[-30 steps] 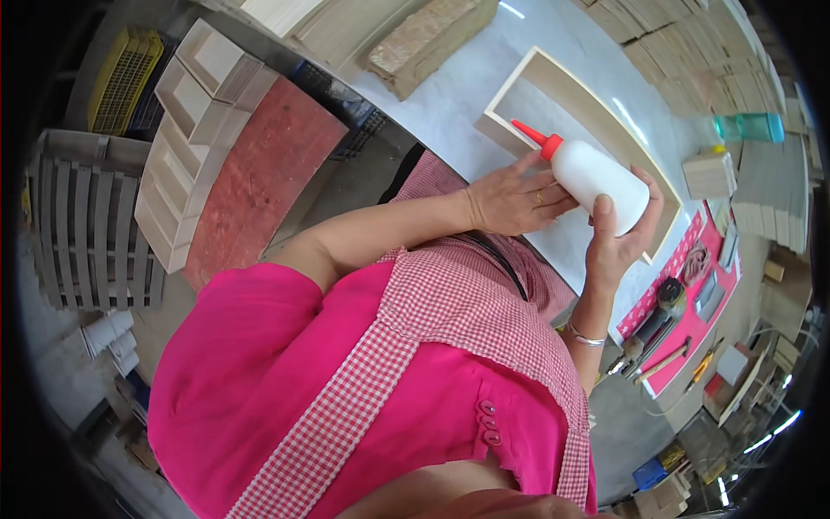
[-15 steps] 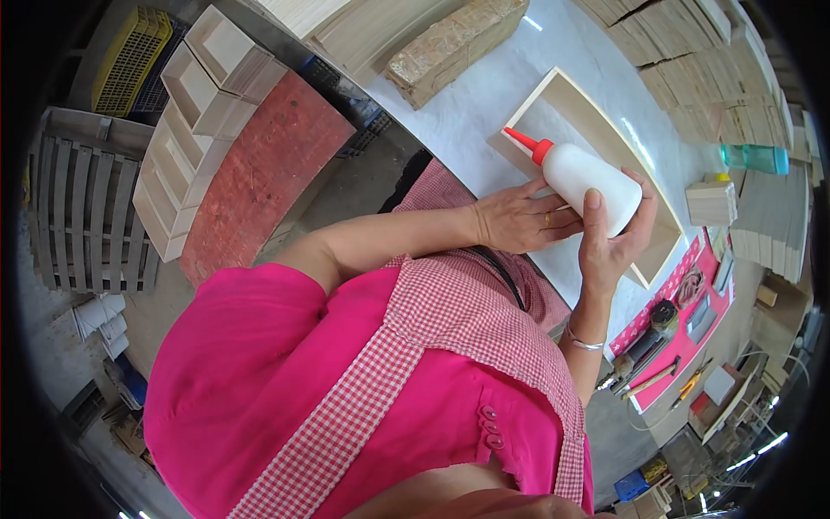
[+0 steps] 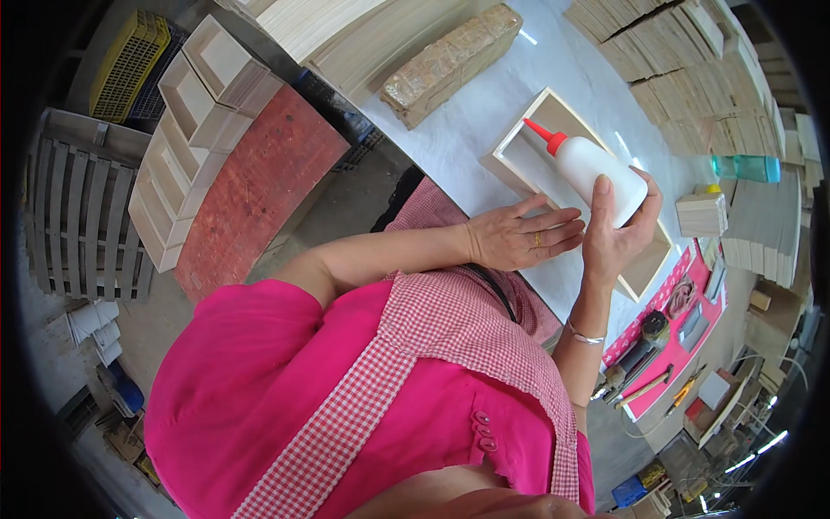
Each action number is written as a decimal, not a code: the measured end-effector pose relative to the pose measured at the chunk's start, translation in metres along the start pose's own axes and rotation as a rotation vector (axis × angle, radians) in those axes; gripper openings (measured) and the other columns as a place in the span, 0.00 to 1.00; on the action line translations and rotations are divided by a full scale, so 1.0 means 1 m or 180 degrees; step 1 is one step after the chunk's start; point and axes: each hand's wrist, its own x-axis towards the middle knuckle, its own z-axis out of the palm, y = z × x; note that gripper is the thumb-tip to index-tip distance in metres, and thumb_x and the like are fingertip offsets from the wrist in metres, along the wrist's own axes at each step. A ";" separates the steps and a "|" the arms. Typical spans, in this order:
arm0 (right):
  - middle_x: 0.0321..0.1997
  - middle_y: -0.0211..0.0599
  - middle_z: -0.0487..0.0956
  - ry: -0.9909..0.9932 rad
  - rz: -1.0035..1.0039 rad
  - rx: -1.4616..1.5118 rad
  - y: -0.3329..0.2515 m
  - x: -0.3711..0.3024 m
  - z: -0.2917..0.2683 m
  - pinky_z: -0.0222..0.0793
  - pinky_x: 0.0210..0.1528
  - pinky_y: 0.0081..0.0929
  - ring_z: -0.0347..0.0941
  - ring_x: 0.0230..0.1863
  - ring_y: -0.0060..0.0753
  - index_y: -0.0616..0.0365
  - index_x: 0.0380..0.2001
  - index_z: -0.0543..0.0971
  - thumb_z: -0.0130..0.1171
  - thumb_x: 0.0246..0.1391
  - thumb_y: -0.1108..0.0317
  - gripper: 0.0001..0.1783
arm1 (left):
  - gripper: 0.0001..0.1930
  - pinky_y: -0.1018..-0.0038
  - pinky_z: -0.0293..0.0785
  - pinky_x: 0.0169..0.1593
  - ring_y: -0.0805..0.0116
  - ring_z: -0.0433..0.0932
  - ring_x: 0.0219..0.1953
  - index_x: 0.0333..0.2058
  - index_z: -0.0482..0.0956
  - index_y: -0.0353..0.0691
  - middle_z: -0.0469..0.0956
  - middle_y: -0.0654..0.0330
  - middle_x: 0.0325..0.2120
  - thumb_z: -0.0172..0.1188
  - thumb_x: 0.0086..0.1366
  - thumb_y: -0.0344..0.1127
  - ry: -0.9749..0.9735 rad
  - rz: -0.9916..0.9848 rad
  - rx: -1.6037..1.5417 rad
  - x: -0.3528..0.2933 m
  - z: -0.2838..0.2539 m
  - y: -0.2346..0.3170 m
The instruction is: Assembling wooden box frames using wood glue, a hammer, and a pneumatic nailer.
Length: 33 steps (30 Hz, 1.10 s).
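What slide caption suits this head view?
White bottle with red nozzle, held in the right hand's grip over a wooden frame on the worktable.

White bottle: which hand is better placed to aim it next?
Likely the right hand: it grips the white bottle, with the red nozzle angled over the wooden frame. The left hand is open beside it, holding nothing.

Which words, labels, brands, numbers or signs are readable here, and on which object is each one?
No readable text.
White bottle in the right hand: no lettering on the side showing.
Wooden box: no marks visible.
Brown wrapped block: nothing legible.
Pink mat: details too small to read.
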 end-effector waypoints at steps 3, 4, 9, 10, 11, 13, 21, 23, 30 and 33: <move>0.45 0.38 0.74 0.0110 -0.0050 -0.0020 0.005 0.011 0.005 0.71 0.47 0.26 0.72 0.44 0.28 0.64 0.49 0.72 0.71 0.54 0.65 0.25 | 0.22 0.53 0.47 0.71 0.66 0.61 0.69 0.57 0.76 0.47 0.70 0.64 0.62 0.51 0.64 0.41 0.0026 0.0004 0.0067 0.001 0.000 0.000; 0.44 0.38 0.75 0.0158 -0.0069 -0.0031 0.006 0.014 0.006 0.71 0.47 0.26 0.72 0.43 0.28 0.64 0.48 0.72 0.71 0.53 0.64 0.25 | 0.23 0.53 0.46 0.71 0.66 0.61 0.69 0.57 0.76 0.47 0.70 0.64 0.62 0.50 0.65 0.41 0.0028 -0.0004 0.0107 0.002 0.000 0.000; 0.43 0.38 0.75 0.0302 -0.0167 -0.0143 0.008 0.030 0.011 0.70 0.46 0.27 0.72 0.42 0.29 0.64 0.48 0.72 0.72 0.53 0.62 0.26 | 0.23 0.54 0.43 0.73 0.67 0.61 0.69 0.58 0.75 0.47 0.70 0.65 0.62 0.49 0.65 0.41 -0.0088 -0.0035 0.0120 0.002 0.000 0.002; 0.43 0.38 0.75 0.0284 -0.0126 -0.0160 0.008 0.032 0.012 0.70 0.46 0.27 0.72 0.42 0.29 0.64 0.48 0.72 0.72 0.53 0.62 0.26 | 0.23 0.54 0.43 0.73 0.67 0.61 0.69 0.58 0.75 0.47 0.70 0.65 0.62 0.49 0.65 0.41 -0.0005 -0.0035 0.0110 0.002 0.000 0.002; 0.43 0.37 0.75 0.0307 -0.0144 -0.0185 0.008 0.035 0.012 0.70 0.46 0.26 0.72 0.42 0.28 0.64 0.47 0.73 0.71 0.54 0.60 0.25 | 0.23 0.54 0.43 0.73 0.67 0.61 0.69 0.58 0.75 0.47 0.70 0.65 0.62 0.49 0.65 0.41 -0.0002 -0.0032 0.0109 0.002 0.000 0.001; 0.42 0.35 0.75 0.0355 -0.0205 -0.0209 0.009 0.037 0.012 0.70 0.46 0.24 0.71 0.42 0.25 0.63 0.47 0.74 0.70 0.57 0.58 0.24 | 0.23 0.54 0.43 0.73 0.67 0.61 0.69 0.58 0.75 0.47 0.70 0.65 0.63 0.49 0.65 0.41 -0.0080 -0.0025 0.0104 0.002 0.000 0.001; 0.42 0.38 0.76 0.0482 -0.0080 -0.0329 0.011 0.038 -0.008 0.70 0.45 0.26 0.72 0.42 0.28 0.64 0.46 0.74 0.72 0.53 0.59 0.25 | 0.23 0.53 0.44 0.73 0.66 0.62 0.69 0.58 0.76 0.46 0.69 0.64 0.63 0.49 0.65 0.40 -0.0101 -0.0034 0.0128 0.003 -0.002 0.002; 0.42 0.38 0.76 0.0480 -0.0001 -0.0398 0.010 0.036 -0.017 0.71 0.45 0.26 0.72 0.42 0.28 0.64 0.46 0.74 0.72 0.53 0.59 0.25 | 0.22 0.52 0.41 0.73 0.66 0.62 0.69 0.58 0.76 0.47 0.70 0.65 0.63 0.50 0.65 0.40 -0.0043 -0.0026 0.0132 0.003 -0.003 0.002; 0.41 0.38 0.76 0.0686 0.0066 -0.0676 0.019 0.026 -0.054 0.71 0.44 0.25 0.73 0.41 0.27 0.64 0.45 0.74 0.72 0.54 0.59 0.25 | 0.22 0.49 0.35 0.75 0.67 0.64 0.68 0.57 0.76 0.48 0.70 0.65 0.62 0.53 0.65 0.39 -0.0140 0.0025 0.0087 0.004 -0.004 0.001; 0.41 0.38 0.76 0.0779 0.0024 -0.0761 0.025 0.021 -0.073 0.71 0.45 0.25 0.73 0.41 0.27 0.64 0.46 0.74 0.72 0.54 0.59 0.25 | 0.23 0.50 0.35 0.75 0.67 0.64 0.68 0.58 0.75 0.47 0.70 0.64 0.62 0.54 0.65 0.40 -0.0189 0.0051 0.0185 0.003 -0.003 0.000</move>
